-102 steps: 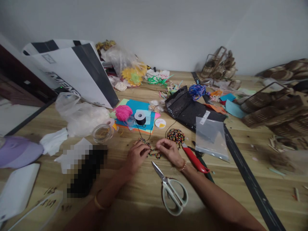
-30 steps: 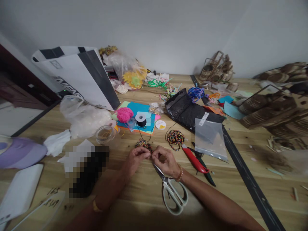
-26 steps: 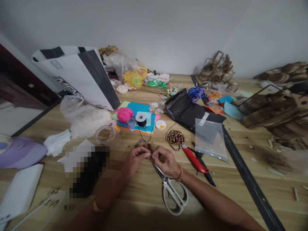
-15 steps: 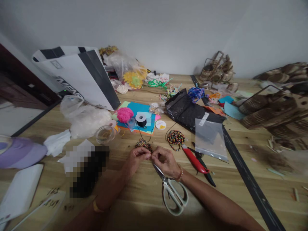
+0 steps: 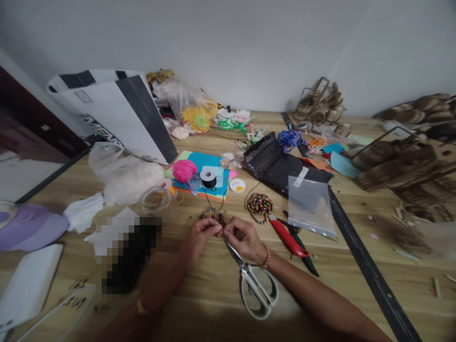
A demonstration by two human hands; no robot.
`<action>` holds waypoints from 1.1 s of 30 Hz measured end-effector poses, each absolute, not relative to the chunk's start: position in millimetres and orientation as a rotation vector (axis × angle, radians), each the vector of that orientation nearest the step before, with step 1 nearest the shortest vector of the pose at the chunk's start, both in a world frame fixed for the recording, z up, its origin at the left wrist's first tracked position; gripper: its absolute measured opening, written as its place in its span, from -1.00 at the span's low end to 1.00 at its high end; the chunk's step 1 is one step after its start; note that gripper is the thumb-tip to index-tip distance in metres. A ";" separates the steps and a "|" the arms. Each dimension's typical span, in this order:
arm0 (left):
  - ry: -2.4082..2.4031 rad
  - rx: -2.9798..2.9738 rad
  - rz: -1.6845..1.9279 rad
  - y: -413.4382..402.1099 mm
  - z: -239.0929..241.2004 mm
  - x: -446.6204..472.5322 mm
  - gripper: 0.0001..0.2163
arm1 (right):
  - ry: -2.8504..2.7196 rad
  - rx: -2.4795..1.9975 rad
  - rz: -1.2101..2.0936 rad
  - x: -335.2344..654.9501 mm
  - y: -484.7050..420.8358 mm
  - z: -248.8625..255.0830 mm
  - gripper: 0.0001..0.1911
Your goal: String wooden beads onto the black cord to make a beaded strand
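My left hand (image 5: 204, 234) is closed in a pinch, its thumb and forefinger almost meeting the fingertips of my right hand (image 5: 244, 237). The right fingers are also pinched. A tiny reddish speck shows between the two sets of fingertips, too small to name. Just beyond my left fingers lies a clump of multicoloured beads (image 5: 211, 214), with black cord running from it toward a spool of black cord (image 5: 208, 178). Scissors (image 5: 259, 290) with pale handles lie under my right hand, blades pointing to the fingertips. A coil of strung beads (image 5: 260, 207) rests beyond the right hand.
A red-handled tool (image 5: 290, 237) and a clear plastic bag (image 5: 311, 204) lie to the right. Pink yarn (image 5: 184, 170) sits on blue paper (image 5: 221, 161). A clear round container (image 5: 156, 200) stands left, and a tall paper bag (image 5: 117, 118) rises behind. Small baskets (image 5: 395, 161) crowd the right.
My left fingertips have shifted slightly left, and a reddish speck now shows between the hands. My right hand stays nearly in place.
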State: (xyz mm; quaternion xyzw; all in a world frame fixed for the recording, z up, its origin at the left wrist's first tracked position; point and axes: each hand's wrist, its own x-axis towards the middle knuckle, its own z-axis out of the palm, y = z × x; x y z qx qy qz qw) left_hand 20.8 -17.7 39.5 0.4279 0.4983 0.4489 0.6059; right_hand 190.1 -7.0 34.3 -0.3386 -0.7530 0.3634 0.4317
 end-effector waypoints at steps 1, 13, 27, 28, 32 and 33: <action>1.161 1.011 1.037 -17.9 40.4 20.6 -0.83 | -1.878 -0.848 0.906 190.1 -6.9 34.1 -0.85; 1.199 1.526 1.187 -20.4 36.7 21.7 -0.85 | -1.695 -0.828 1.270 194.0 -2.8 41.9 -0.81; 1.357 2.018 1.365 -27.7 42.7 20.3 -0.90 | -1.398 -0.712 1.766 194.6 7.2 35.6 -0.73; 1.366 2.008 1.356 -27.0 42.2 19.7 -0.89 | -1.419 -0.727 1.752 194.5 7.3 35.6 -0.72; 1.392 1.942 1.309 -24.8 42.5 19.5 -0.87 | -1.513 -0.765 1.706 193.2 6.0 34.4 -0.68; 1.395 1.921 1.291 -24.3 42.6 19.7 -0.87 | -1.546 -0.769 1.682 193.0 5.7 33.3 -0.68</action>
